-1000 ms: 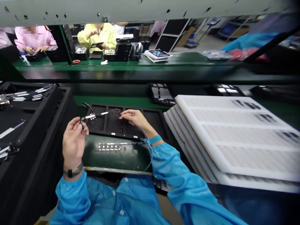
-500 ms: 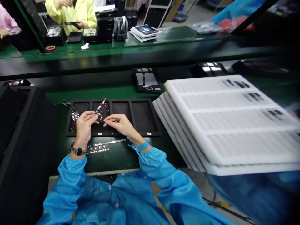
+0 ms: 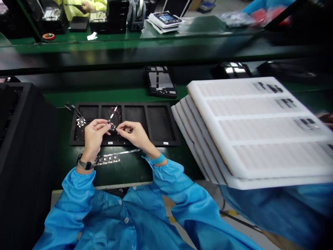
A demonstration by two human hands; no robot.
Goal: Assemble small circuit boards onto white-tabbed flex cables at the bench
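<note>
Between the thumb and fingers of my left hand [image 3: 94, 135] is a small circuit board [image 3: 112, 127]. A thin silvery flex cable [image 3: 112, 114] sticks up from beside it. My right hand [image 3: 137, 135] is closed in a pinch, its fingertips at the board's right edge. A small dark component [image 3: 130, 131] shows among its curled fingers; what the fingertips themselves pinch is too small to make out. Both hands are over a black compartment tray [image 3: 147, 121], with tiny reddish bits in one compartment. A strip of joined circuit boards [image 3: 109, 159] lies in front of the tray, partly behind my left wrist.
White foam trays [image 3: 208, 166] are stacked at the right, dark pieces in some slots. Tall black trays [image 3: 28, 139] stand at the left. A small board with cables [image 3: 80, 121] rests at the tray's left edge. Behind lies an opened device [image 3: 160, 81]. A co-worker's yellow sleeve [image 3: 99, 6] shows across.
My right fingertips have moved in to meet the small board, where a gap was visible before. The camera has tilted down slightly, so the scene sits higher.
</note>
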